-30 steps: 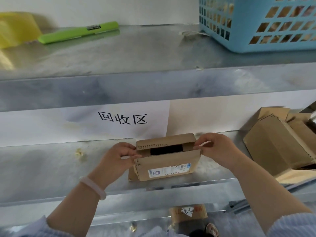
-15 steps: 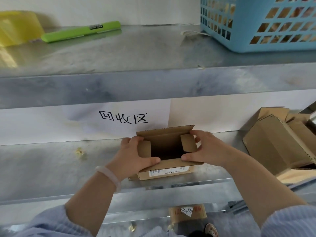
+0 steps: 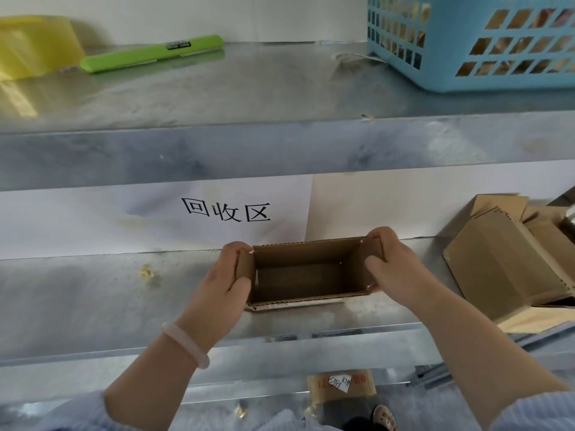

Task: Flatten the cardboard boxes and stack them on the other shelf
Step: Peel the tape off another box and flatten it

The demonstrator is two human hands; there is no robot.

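Shelf (image 3: 93, 300); L hand (image 3: 224, 281), R hand (image 3: 392, 262) grip open box (image 3: 305, 275).

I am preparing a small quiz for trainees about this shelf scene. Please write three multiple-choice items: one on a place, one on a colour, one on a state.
1. Where does the basket stand?
A. on the upper shelf, at the right
B. on the lower shelf, at the left
C. on the floor

2. What colour is the long bar on the upper shelf?
A. red
B. green
C. black

3. In what state is the box between the left hand and the right hand?
A. flattened
B. taped shut
C. open on top

Key:
1 A, the basket sits at the right on the upper shelf.
2 B, the bar is bright green.
3 C, the inside of the box shows, and each hand grips one end of it.
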